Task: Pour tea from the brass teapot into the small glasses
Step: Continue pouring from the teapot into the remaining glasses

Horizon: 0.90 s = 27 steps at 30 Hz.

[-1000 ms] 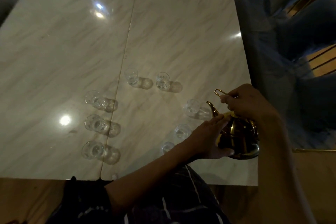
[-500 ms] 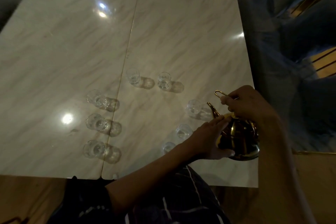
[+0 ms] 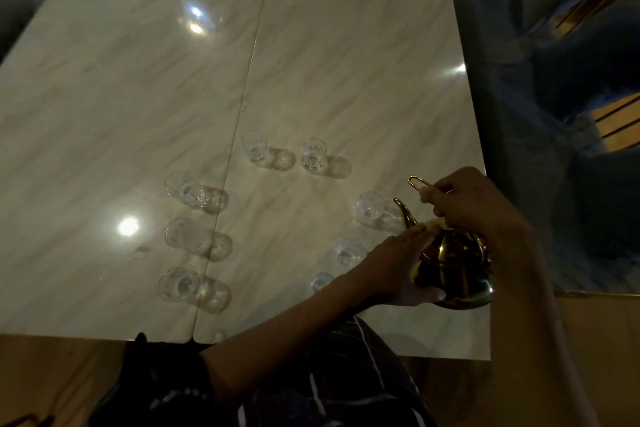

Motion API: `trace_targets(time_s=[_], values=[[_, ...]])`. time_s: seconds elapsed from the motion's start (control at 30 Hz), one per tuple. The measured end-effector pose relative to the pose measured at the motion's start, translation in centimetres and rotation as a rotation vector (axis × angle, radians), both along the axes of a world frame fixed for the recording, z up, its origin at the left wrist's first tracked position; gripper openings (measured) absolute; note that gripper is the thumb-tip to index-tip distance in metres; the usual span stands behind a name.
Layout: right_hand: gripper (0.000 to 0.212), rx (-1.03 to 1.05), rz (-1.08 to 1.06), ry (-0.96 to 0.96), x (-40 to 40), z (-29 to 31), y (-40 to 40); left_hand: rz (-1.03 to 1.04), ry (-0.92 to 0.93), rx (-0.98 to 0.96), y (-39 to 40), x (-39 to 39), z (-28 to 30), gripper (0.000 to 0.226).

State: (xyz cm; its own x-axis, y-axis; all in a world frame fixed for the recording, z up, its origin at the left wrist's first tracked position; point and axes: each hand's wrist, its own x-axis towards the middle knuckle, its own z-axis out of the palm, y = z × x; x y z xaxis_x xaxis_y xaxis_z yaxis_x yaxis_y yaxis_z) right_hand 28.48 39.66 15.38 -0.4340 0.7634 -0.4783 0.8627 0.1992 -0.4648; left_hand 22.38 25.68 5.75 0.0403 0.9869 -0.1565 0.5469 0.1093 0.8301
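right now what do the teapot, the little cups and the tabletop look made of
Round golden teapot: polished metal, likely brass, with mirror-like reflections. Small clear cups: glass, see-through with bright glints. Pale veined tabletop: glossy marble or a marble-look slab, reflecting the lamps.

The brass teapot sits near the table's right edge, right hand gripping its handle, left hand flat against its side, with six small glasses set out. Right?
Not quite: the head view shows eight small glasses, not six, from the far pair round to the one by the spout. The rest holds: brass teapot near the table's right edge, right hand gripping its handle, left hand flat against its side.
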Motion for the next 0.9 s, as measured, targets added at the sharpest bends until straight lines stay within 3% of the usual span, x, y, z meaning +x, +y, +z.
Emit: trace_targets(time_s=[0.9], values=[[0.029, -0.015, -0.018, 0.012, -0.4, -1.7, 0.2, -0.016, -0.025, -0.019, 0.4, -0.5, -1.4, 0.101]])
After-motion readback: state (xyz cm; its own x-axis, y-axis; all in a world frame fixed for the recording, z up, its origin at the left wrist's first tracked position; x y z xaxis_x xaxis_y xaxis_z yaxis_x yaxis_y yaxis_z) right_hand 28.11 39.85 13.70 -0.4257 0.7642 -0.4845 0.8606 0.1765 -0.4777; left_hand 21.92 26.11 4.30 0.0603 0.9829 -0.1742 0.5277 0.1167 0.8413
